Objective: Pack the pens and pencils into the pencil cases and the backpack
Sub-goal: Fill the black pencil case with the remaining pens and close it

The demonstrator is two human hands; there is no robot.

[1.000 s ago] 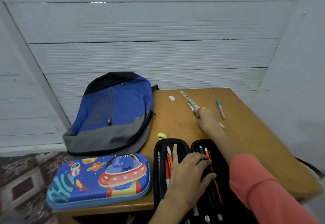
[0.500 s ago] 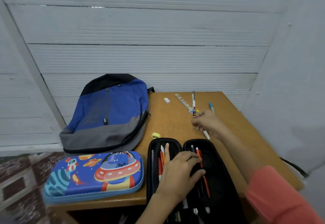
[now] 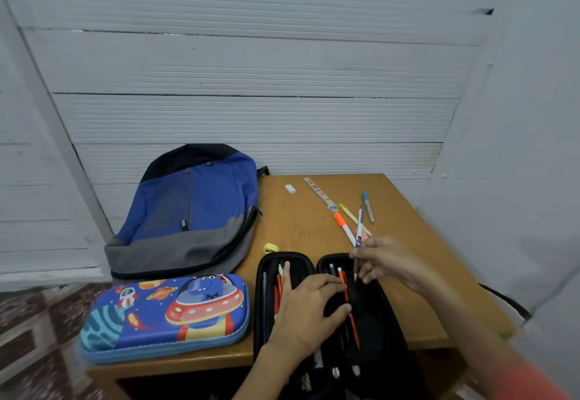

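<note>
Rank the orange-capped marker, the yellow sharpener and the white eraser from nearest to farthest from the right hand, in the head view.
1. Orange-capped marker, just beyond the right hand.
2. Yellow sharpener, to its left.
3. White eraser, far back left.

A small study corner, most likely in a home.

A plain wooden desk [image 3: 301,230] stands pushed against a wall [image 3: 251,63] of white ribbed panels, with patterned maroon-and-grey floor tiles [image 3: 37,321] beside it on the left. School things cover the desk: a blue and grey backpack [image 3: 188,211], a child's pencil case [image 3: 163,315] printed with a spaceship and planets, an open black pencil case [image 3: 370,321] holding pens, a white eraser [image 3: 290,189], a ruler [image 3: 318,194], a yellow sharpener [image 3: 271,247] and a few loose pens [image 3: 367,208].
</note>
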